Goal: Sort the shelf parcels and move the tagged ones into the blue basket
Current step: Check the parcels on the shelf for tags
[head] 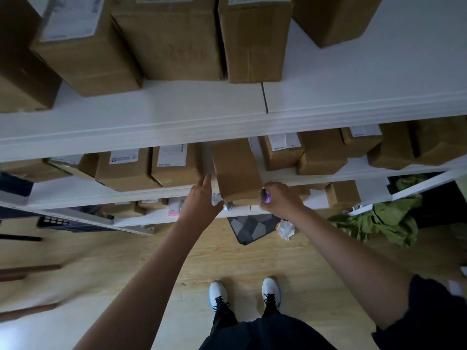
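A plain brown cardboard parcel (236, 170) juts over the front edge of the middle white shelf (75, 190). My left hand (202, 198) lies flat against its left side with fingers straight. At the parcel's lower right corner, my right hand (280, 199) curls round a small purple object (265, 195). Labelled parcels (174, 162) stand on both sides of it on the same shelf. No blue basket shows.
Large boxes (166, 39) fill the upper shelf (202, 114). Smaller parcels (341, 195) sit on the lowest shelf. On the wooden floor lie a grey patterned bag (252, 228), crumpled white paper (285, 229) and green cloth (384, 223). A dark crate (58, 222) is at left.
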